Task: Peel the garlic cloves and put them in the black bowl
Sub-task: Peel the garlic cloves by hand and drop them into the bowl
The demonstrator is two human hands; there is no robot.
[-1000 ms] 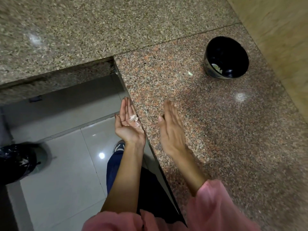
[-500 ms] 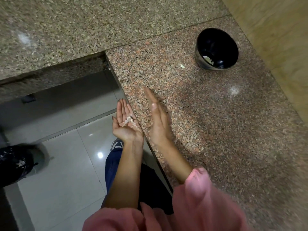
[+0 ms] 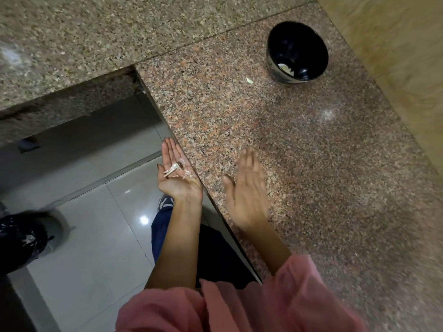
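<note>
The black bowl [image 3: 297, 52] stands at the far right of the reddish granite counter [image 3: 311, 152], with pale peeled garlic [image 3: 285, 67] at its bottom. My left hand [image 3: 176, 176] lies palm up, flat, just beside the counter's edge, with a small heap of papery garlic skins [image 3: 176, 170] on the palm. My right hand [image 3: 247, 190] is flat, fingers straight, palm down on the counter to the right of the left hand; it is blurred and holds nothing.
A small pale scrap [image 3: 249, 80] lies on the counter left of the bowl. A beige wall [image 3: 395, 44] bounds the counter on the right. Below left are a tiled floor [image 3: 91, 236] and a bin with a black bag [image 3: 21, 240].
My right hand swept in toward my left palm, then moved back right onto the counter. More skins now lie spread on the left palm.
</note>
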